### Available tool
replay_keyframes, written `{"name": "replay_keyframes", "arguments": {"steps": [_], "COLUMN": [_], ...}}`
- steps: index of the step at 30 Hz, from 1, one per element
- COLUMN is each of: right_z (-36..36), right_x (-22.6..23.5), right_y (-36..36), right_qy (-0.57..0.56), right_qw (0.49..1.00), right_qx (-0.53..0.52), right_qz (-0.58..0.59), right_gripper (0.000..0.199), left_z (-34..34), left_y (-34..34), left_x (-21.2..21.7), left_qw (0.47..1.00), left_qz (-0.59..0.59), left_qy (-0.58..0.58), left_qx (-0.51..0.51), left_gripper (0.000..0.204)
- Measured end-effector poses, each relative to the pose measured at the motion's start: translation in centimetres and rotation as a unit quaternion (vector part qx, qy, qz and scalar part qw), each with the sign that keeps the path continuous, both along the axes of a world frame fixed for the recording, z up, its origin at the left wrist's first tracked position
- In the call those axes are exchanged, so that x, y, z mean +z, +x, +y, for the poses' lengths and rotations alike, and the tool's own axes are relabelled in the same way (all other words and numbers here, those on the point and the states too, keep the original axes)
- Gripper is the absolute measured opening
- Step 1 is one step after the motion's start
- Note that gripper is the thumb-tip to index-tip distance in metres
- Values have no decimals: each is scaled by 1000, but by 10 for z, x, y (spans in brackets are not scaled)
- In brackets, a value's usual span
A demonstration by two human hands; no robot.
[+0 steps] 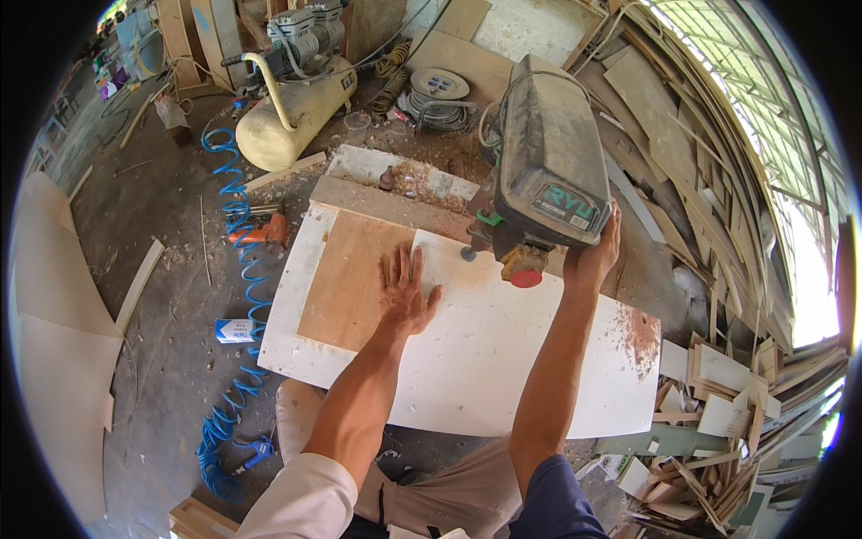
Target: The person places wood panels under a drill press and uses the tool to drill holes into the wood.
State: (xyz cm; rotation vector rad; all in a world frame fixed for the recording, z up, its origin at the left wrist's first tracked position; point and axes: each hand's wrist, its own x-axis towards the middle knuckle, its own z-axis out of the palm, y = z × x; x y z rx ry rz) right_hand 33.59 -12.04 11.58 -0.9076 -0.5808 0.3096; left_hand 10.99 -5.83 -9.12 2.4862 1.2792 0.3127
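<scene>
A bench drill press with a dusty dark housing (552,135) stands over a white work board (485,359). My right hand (594,251) is closed round the lower right side of the housing, with some fingers hidden behind it. Under the machine head a short round drill bit (468,254) hangs just above the sheet, near a red round knob (526,278). A thin brown wooden panel (346,283) lies against a wooden fence strip (395,208). Flat on the panel's right edge rests my left hand (409,292), fingers spread, beside a white panel edge.
Sawdust covers the board's right end and the back ledge. A cream air compressor (292,117) stands behind at left. A coiled blue hose (247,269), an orange tool (260,232) and a small box (235,331) lie on the floor. Wood offcuts (709,431) pile up at right.
</scene>
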Motion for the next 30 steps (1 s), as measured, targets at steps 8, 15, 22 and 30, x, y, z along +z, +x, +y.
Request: {"name": "replay_keyframes", "arguments": {"steps": [8, 15, 22, 30], "right_z": [0, 0, -1, -1], "right_x": [-2, -2, -1, -4], "right_y": [2, 2, 0, 2], "right_qy": [2, 3, 5, 7], "right_qw": [1000, 1000, 1000, 1000], "right_qx": [2, -5, -4, 4], "right_qz": [6, 13, 21, 15], "right_gripper": [25, 24, 24, 24], "left_z": [-1, -1, 0, 1], "left_y": [0, 0, 0, -1], "left_x": [4, 3, 6, 1], "left_qw": [1000, 1000, 1000, 1000], "left_qz": [2, 4, 10, 7], "left_qy": [-12, -10, -16, -4], "left_qx": [1, 0, -2, -1], "left_gripper": [89, 89, 89, 89]}}
